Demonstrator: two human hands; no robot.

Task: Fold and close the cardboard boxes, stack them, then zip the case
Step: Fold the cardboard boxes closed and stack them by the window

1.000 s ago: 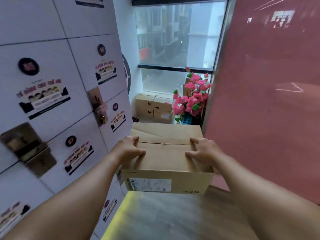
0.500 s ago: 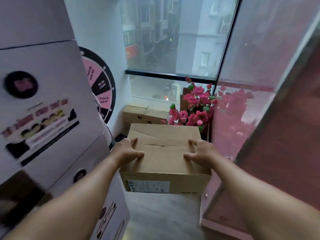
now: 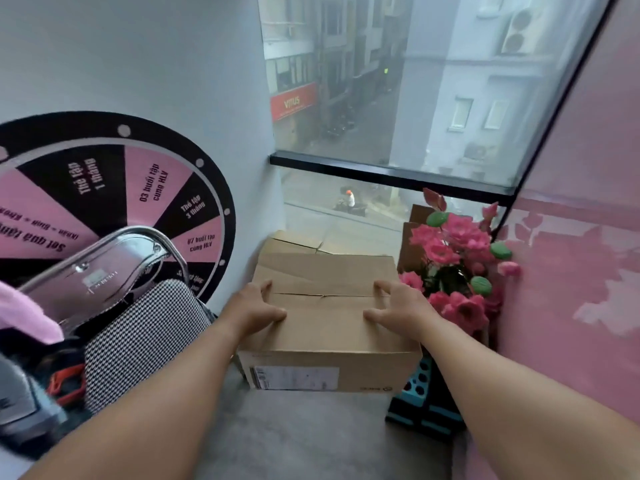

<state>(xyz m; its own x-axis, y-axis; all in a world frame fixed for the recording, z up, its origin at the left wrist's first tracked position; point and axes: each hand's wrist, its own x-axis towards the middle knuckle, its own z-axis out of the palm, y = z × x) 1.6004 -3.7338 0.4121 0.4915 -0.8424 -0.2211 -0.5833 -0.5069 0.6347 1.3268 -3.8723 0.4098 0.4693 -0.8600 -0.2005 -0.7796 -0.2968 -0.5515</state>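
Observation:
I carry a closed brown cardboard box [image 3: 325, 323] with a white label on its near side, held out in front of me above the grey floor. My left hand [image 3: 254, 308] grips its left top edge, thumb lying on the lid. My right hand [image 3: 398, 308] grips the right top edge the same way. The lid flaps meet in a seam across the middle. Behind it, another closed cardboard box [image 3: 294, 241] stands on the floor below the window, mostly hidden by the carried box.
A chair [image 3: 138, 327] with a chrome frame and houndstooth seat stands at left, with pink cloth and dark items on it. Pink artificial flowers [image 3: 457, 268] and a teal and black block [image 3: 422, 396] crowd the right corner. A pink wall runs along the right; a prize wheel hangs left.
I have walked forward with the box, past the lockers, toward the window corner. The chair has come into view at left. Both hands keep the same hold.

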